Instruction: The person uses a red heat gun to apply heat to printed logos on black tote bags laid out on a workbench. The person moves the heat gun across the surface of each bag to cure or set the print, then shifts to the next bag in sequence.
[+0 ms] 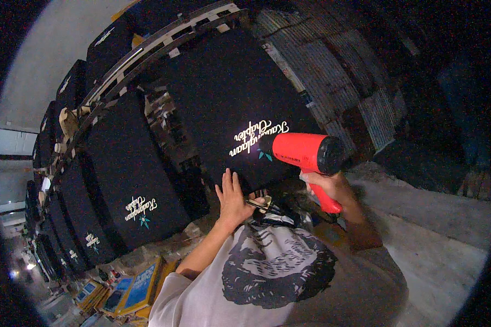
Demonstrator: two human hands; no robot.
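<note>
A red blow dryer (297, 151) with a black rear end is gripped by its handle in my right hand (328, 188). Its dark nozzle points left, at the white lettering and teal leaf print (251, 143) on a black shirt (229, 82) laid flat on a board. My left hand (232, 197) rests at the shirt's near edge with fingers stretched out; the tips lie on or just over the cloth, I cannot tell which. Beside its thumb is a small pale object (263, 204), too unclear to name.
To the left, more black shirts (128, 158) with the same print lie on boards in a row, along a slotted rail (147, 46). Framed screens (142, 286) in yellow and blue lean at the lower left. Corrugated metal sheets (322, 71) stand beyond, and a concrete ledge (420, 201) runs at the right.
</note>
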